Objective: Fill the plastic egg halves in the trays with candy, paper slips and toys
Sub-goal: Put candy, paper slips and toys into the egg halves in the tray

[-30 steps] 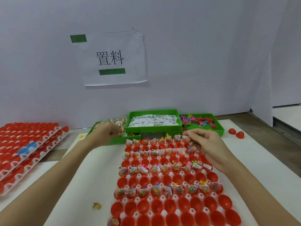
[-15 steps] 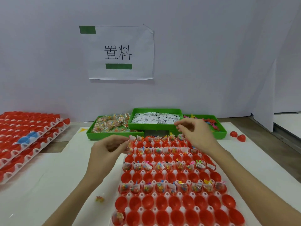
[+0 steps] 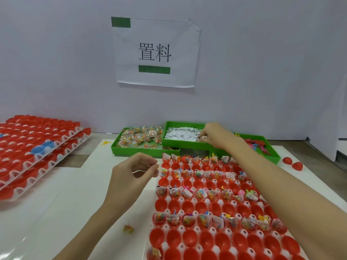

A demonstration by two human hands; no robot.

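A white tray (image 3: pixel 189 229) of red egg halves lies in front of me; alternate rows hold candy bags, paper slips and small toys. My left hand (image 3: pixel 131 177) hovers at the tray's left edge, pinching a small candy bag (image 3: pixel 157 168) between thumb and fingertips. My right hand (image 3: pixel 216 136) reaches over the tray into the green bin of white paper slips (image 3: pixel 181 135), fingertips curled down onto the slips. To its left is the green candy bin (image 3: pixel 139 138); the toy bin (image 3: pixel 261 147) is on the right.
Stacked trays of red egg halves (image 3: pixel 35 147), with two blue halves, sit at left. One loose candy (image 3: pixel 128 228) lies on the white board beside the tray. Two loose red halves (image 3: pixel 293 163) rest at right. A paper sign (image 3: pixel 155 53) hangs on the wall behind.
My left hand came back from the candy bin to the tray's left edge with a candy bag. My right hand left the tray's far row and reached into the paper slip bin.
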